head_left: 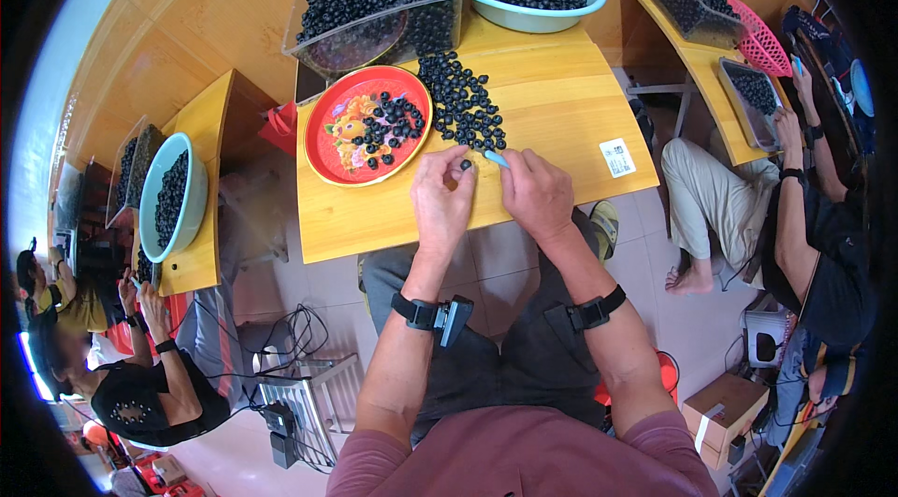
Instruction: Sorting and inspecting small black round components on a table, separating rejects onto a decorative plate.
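My left hand (440,198) pinches a small round black bead-like piece (466,164) between thumb and fingertips, just above the near edge of the yellow wooden table (561,123). Closed round a slim light-blue tool (496,158), my right hand (541,193) points it toward that piece; the tool's tip is too small to make out. Beyond my fingers spreads a loose pile of the same black pieces (458,95). To its left lies a round red tray (321,137) with a flower pattern, holding several black pieces on its right side.
A clear plastic bin (323,53) and a light-blue basin (538,22), both full of black pieces, stand at the table's back. Co-workers sit at tables on the left (154,385) and right (814,244). Cables (299,333) and a cardboard box (725,413) lie on the floor.
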Demonstrator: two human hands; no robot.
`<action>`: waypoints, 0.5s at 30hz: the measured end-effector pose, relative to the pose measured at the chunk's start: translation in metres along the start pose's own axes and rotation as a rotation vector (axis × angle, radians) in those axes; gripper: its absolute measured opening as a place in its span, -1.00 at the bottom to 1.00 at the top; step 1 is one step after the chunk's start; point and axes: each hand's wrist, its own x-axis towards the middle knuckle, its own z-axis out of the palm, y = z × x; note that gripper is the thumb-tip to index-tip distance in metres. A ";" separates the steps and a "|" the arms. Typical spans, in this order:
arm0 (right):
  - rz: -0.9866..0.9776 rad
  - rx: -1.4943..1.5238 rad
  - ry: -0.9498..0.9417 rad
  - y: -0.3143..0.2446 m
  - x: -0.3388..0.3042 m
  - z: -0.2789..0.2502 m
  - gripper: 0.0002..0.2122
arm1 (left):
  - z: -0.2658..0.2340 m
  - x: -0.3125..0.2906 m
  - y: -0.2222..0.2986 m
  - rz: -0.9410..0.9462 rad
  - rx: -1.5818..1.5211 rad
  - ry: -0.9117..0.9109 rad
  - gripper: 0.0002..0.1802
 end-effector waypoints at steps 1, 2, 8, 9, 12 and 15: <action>-0.001 0.000 -0.001 0.000 0.000 -0.001 -0.94 | 0.002 0.000 0.001 -0.049 -0.036 0.006 -0.65; -0.025 0.003 -0.021 0.000 -0.001 -0.002 -0.94 | 0.004 0.000 0.001 -0.098 -0.073 0.013 -0.62; -0.129 0.028 -0.044 0.001 -0.001 -0.003 -0.92 | 0.002 0.000 0.002 -0.047 -0.012 0.009 -0.61; -0.133 0.027 -0.050 0.000 -0.001 -0.003 -0.92 | 0.002 0.000 0.001 -0.047 -0.011 0.010 -0.61; -0.137 0.022 -0.054 0.001 -0.001 -0.002 -0.91 | 0.003 -0.001 0.000 -0.066 -0.040 0.010 -0.61; -0.131 0.024 -0.056 0.001 -0.002 -0.002 -0.91 | 0.003 -0.002 0.002 -0.074 -0.040 0.006 -0.61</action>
